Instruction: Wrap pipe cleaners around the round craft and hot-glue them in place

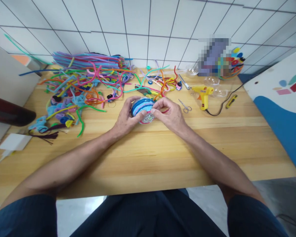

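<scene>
My left hand [128, 115] is wrapped round the side of a ball [142, 106] banded with blue, light blue and purple pipe cleaners. Its lower part is a clear, shiny surface with a pink-red strand along the bottom. Thumb and forefinger of my right hand [169, 113] are pinched together at the ball's right side. A red pipe cleaner [165, 111] passes between the fingers of that hand; its end at the ball is hidden by the fingertips. Small scissors [185, 107] lie open on the table just right of my right hand.
Loose pipe cleaners [88, 82] and small pipe-cleaner figures cover the table's left back, with a bundle [86, 61] behind. To the right lie a yellow glue gun [203, 95] with its cord, a yellow cutter [231, 101] and clear plastic shells [219, 92]. A white adapter [14, 142] sits far left.
</scene>
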Tool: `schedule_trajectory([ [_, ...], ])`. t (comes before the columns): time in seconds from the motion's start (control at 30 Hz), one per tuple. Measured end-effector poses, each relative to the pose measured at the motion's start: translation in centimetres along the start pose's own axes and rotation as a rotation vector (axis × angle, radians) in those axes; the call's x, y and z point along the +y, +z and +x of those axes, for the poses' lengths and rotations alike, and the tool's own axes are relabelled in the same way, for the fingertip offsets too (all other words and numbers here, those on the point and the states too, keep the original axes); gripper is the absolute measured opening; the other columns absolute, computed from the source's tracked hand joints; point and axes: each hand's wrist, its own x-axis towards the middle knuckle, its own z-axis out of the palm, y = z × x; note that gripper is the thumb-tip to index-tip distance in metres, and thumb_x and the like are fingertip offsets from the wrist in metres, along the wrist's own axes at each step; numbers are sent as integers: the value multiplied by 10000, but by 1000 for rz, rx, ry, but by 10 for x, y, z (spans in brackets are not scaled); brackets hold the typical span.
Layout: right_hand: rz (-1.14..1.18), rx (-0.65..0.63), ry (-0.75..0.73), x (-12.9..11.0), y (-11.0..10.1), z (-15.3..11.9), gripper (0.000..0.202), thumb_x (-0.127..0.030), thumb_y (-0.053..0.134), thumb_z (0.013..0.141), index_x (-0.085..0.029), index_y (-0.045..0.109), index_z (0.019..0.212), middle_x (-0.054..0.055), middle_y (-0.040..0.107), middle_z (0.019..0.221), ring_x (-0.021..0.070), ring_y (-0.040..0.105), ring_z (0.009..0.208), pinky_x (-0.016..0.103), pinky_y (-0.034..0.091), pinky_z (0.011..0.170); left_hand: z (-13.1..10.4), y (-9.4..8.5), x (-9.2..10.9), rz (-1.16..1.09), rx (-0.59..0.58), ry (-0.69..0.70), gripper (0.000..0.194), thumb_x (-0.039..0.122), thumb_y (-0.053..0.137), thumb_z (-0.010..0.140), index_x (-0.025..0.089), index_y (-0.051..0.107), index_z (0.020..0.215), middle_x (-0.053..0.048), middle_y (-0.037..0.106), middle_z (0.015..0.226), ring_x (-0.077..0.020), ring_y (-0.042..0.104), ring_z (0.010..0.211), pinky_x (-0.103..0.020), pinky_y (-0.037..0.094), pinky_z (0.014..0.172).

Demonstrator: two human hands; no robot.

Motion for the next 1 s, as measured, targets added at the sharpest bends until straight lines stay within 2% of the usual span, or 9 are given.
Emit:
schedule_trajectory([
  [0.07,-108,88,-97,4,-3,-2,137,-402,765,992,-268,735,997,43,802,968,260,743,943,461,626,933,-1,0,1,-7,-4,-11,767,721,861,954,257,571,1492,-149,715,1521,-324,749,1377,-542,630,1207],
  [0.13,-257,167,-233,10,-5,-6,145,-420,762,1018,-281,752,1058,81,809,1081,320,737,1116,546,580,1085,-2,0,3,-15,-16,-23,760,712,860,959,265,561,1497,-148,717,1521,-316,763,1357,-524,650,1181],
  [0.2,-379,165,-355,16,-5,-11,180,-444,757,1036,-296,773,1138,104,800,1177,361,710,1219,596,530,1154,-1,0,4,-20,-22,-21,759,712,857,963,266,553,1497,-148,715,1520,-315,765,1359,-513,660,1170],
  [0.3,-496,114,-491,25,0,-18,250,-453,713,1068,-311,785,1261,115,790,1258,362,707,1220,600,533,1125,0,0,5,-13,-14,-1,754,714,851,970,257,552,1490,-156,710,1529,-322,754,1391,-521,652,1190],
  [0.47,-533,155,-628,35,7,-20,305,-403,686,1083,-292,762,1357,131,790,1308,346,728,1218,559,566,1067,1,1,2,15,0,18,745,711,842,978,247,574,1494,-161,708,1525,-326,735,1420,-546,616,1239],
  [0.63,-509,121,-612,39,10,-19,330,-392,680,1079,-274,748,1379,138,789,1310,346,739,1228,558,587,1078,2,1,0,22,11,13,754,732,823,981,230,580,1488,-165,705,1508,-326,729,1415,-558,601,1261],
  [0.87,-438,128,-591,37,15,-23,371,-388,695,1076,-273,728,1427,138,781,1307,348,745,1226,557,609,1072,1,-1,3,23,13,10,700,696,832,995,251,586,1476,-150,726,1487,-313,761,1359,-517,658,1175],
  [1.0,-418,65,-499,35,15,-29,400,-410,714,1064,-296,728,1448,137,772,1346,358,739,1262,575,610,1114,-5,-3,2,6,8,18,667,654,827,1022,282,565,1510,-143,724,1526,-311,764,1375,-502,671,1163],
])
